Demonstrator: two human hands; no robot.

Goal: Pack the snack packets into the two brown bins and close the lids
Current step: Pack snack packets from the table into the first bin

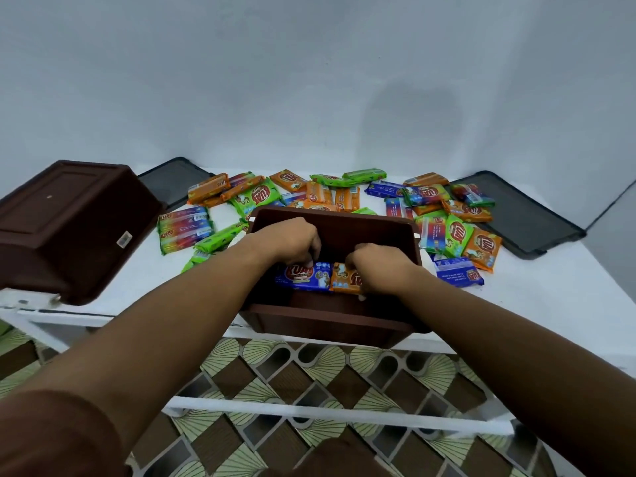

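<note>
Head view: both bare forearms are stretched forward and down into the open brown bin point(378, 232), which is set at the near edge of the white table point(550, 304). The left hand point(292, 241) is held knuckles up, its fingers curled down onto the upper edge of a blue packet point(303, 275), which is pinched there. The right hand point(378, 266) is curled over an orange packet point(344, 278), gripped just beside the blue one; part of that packet is covered by the fingers. Both packets are held side by side inside the bin, touching or nearly so, above its floor.

A second brown bin point(69, 225) is seen overturned at the left end of the table, its base up and a small sticker on its side. Loose snack packets point(457, 235) in orange, green, blue and rainbow wrappers are scattered behind and on both sides of the open bin; some are hidden by its far wall. Two dark lids are laid flat against the wall, one at the left point(172, 182) and one at the right point(516, 215), well apart. A patterned floor point(309, 390) is seen beneath the table.
</note>
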